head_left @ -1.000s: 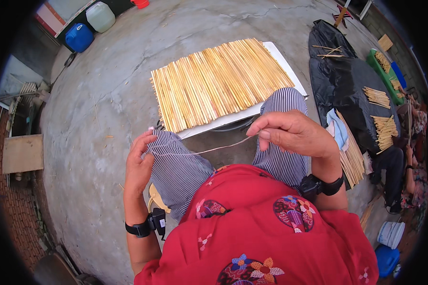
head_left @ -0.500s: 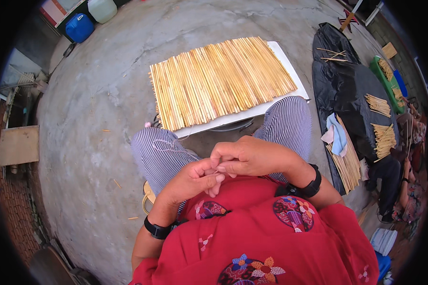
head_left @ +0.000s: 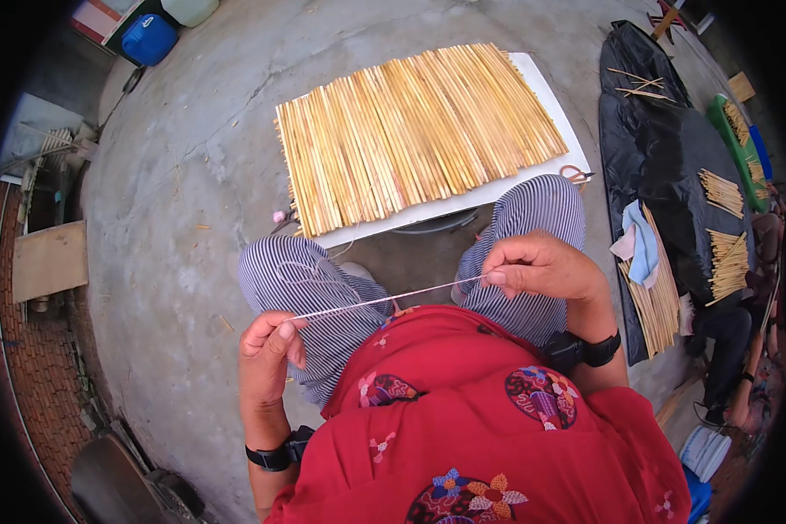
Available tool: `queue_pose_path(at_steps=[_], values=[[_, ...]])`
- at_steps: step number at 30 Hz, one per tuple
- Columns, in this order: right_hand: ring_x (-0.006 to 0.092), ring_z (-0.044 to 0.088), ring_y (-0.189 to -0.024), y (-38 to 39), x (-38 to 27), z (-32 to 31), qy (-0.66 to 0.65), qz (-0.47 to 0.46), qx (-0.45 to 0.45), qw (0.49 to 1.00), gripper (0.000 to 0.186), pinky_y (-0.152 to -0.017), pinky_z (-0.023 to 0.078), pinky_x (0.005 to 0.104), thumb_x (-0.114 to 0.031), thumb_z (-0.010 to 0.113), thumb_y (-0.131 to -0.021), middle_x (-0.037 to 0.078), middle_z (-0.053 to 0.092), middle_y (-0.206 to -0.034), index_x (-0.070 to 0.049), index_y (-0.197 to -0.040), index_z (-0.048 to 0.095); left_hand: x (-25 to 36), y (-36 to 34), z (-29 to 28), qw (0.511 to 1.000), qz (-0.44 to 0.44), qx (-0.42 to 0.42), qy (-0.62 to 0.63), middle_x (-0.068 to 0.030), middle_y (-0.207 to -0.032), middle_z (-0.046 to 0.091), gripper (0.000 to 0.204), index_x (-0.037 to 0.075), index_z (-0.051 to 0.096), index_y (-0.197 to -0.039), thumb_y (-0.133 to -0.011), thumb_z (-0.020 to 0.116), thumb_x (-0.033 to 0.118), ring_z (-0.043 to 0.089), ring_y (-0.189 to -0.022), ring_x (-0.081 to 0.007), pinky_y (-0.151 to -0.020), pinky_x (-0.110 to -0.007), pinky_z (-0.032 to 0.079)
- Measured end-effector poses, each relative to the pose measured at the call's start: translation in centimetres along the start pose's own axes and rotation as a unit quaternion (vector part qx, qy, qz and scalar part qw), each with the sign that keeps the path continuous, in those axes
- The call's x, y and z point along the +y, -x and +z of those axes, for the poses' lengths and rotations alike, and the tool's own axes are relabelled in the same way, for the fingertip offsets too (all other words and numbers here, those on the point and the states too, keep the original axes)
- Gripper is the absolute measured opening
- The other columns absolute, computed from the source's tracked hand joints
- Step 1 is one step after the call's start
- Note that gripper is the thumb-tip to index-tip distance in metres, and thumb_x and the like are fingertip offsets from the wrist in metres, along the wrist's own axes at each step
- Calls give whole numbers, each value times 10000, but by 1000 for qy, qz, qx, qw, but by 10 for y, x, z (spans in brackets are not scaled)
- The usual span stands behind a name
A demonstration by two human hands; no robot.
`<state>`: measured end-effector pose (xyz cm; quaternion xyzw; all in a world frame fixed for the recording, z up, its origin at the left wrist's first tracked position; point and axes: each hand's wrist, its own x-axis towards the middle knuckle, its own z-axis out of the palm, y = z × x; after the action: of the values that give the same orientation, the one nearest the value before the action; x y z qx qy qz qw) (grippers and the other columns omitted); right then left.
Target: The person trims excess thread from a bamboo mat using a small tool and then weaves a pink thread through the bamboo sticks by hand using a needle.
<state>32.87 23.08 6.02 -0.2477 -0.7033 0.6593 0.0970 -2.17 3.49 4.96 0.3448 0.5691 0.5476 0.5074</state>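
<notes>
A white string (head_left: pixel 384 299) is stretched taut across my lap. One end is pinched between thumb and fingers of my left hand (head_left: pixel 271 342), beside my left knee. My right hand (head_left: pixel 537 266) grips the string further right and slightly higher, near my right thigh. More of the thin string lies looped over my left knee. Ahead of my knees, a mat of straw-coloured sticks (head_left: pixel 419 131), laid side by side, covers most of a white board (head_left: pixel 546 96). A strand hangs from the mat's near edge.
Scissors (head_left: pixel 576 174) rest at the board's right corner. On the right, a black sheet (head_left: pixel 646 157) carries stick bundles (head_left: pixel 727 264) and a light blue cloth (head_left: pixel 642 249). Another person (head_left: pixel 729 349) sits at far right. A blue jug (head_left: pixel 148 39) stands at the back left.
My hands were together over my lap; now they are wide apart, left moved left, right moved right, with the string pulled straight between them. The view has shifted slightly, revealing the scissors.
</notes>
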Motion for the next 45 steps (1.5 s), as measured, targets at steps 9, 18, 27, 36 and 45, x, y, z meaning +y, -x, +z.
queue_pose_path(at_steps=[9, 18, 27, 36, 45], values=[[74, 608, -554, -11, 8, 4, -181, -126, 197, 955, 92, -543, 530, 211, -100, 642, -945, 134, 726, -875, -9, -932, 633, -14, 17, -18, 995, -82, -7, -52, -29, -695, 615, 181, -9, 681, -979, -958, 643, 168, 573, -613, -111, -603, -259, 495], [125, 572, -446, -17, 12, -13, -513, -324, 67, 792, 134, -526, 541, 297, -118, 594, -956, 158, 658, -830, -34, -934, 491, -24, 31, -45, 983, -95, 63, -146, -2, -791, 633, 132, 8, 677, -996, -958, 650, 132, 592, -686, -87, -653, -232, 479], [98, 580, -544, -1, -16, -60, -535, -432, 46, 725, 170, -537, 517, 284, -245, 415, -1077, 42, 568, -783, -93, -1079, 492, -28, 6, -113, 931, 11, 320, -178, 7, -784, 614, 147, 42, 659, -1046, -966, 632, 163, 566, -678, -78, -627, -224, 445], [119, 523, -696, -18, -16, -110, -571, -469, 183, 648, 98, -1173, 327, 566, -128, 558, -1004, 11, 520, -745, -37, -987, 587, 67, -131, -125, 965, 99, 243, -26, -85, -953, 697, 248, -26, 623, -1170, -984, 611, 138, 702, -830, -151, -722, -246, 587], [162, 633, -795, -116, -15, -143, -194, -382, 382, 819, 122, -1184, 317, 487, -96, 585, -987, 76, 644, -908, -21, -1084, 590, 122, -295, 42, 960, 231, 98, -126, -193, -1230, 627, 310, -86, 573, -1247, -963, 575, 38, 605, -1201, -270, -1014, -332, 497]])
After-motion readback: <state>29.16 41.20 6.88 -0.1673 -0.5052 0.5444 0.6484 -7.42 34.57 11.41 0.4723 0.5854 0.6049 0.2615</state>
